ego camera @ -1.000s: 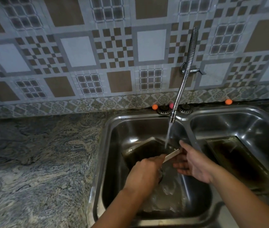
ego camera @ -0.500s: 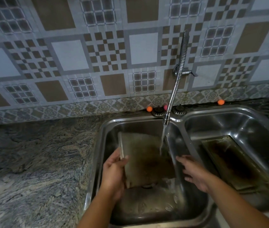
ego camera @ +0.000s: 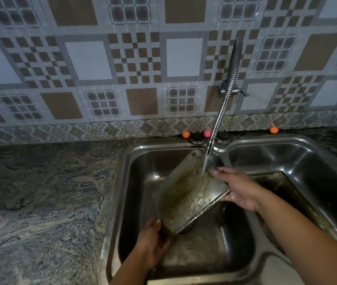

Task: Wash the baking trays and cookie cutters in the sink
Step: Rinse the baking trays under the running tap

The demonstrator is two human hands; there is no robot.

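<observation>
Water from the flexible spring faucet (ego camera: 228, 93) falls onto a stained baking tray (ego camera: 186, 192), held tilted over the left basin (ego camera: 134, 182) of the steel double sink. Left hand (ego camera: 153, 243) has its grip closed on the tray's near lower corner; right hand (ego camera: 239, 188) grips the far right edge, fingers curled over the rim beside the stream. A second baking tray (ego camera: 282, 188) lies in the right basin (ego camera: 307, 161), partly hidden by the right forearm. Marbled worktop (ego camera: 40, 202) extends left of the sink.
</observation>
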